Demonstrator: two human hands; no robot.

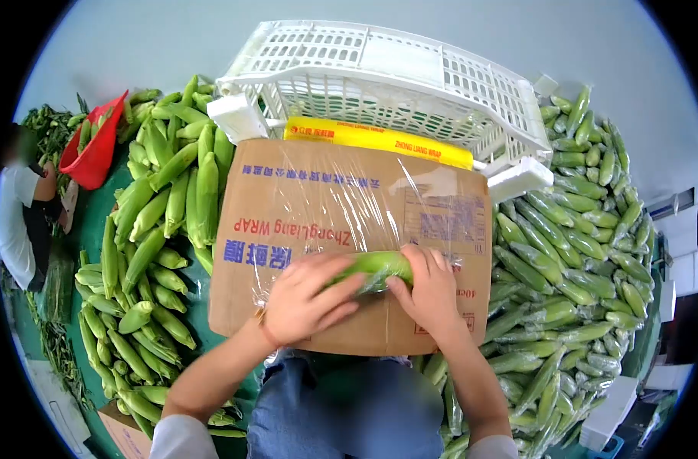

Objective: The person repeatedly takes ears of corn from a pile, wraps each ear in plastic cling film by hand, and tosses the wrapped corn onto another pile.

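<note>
An ear of corn in its green husk [378,266] lies crosswise near the front edge of a cardboard box [242,206], with clear plastic film around it. Over its left end curve the fingers of my left hand [307,294], slightly apart. My right hand [429,287] grips the right end, thumb in front. A sheet of shiny cling film [349,199] stretches across the box top behind the corn. Along the box's far edge lies a yellow cling-wrap carton [379,141].
A white plastic crate [395,92] stands behind the box. Unwrapped corn [158,214] is heaped at left, film-wrapped corn [571,283] at right. A red basket [96,149] and another person [27,206] are at far left.
</note>
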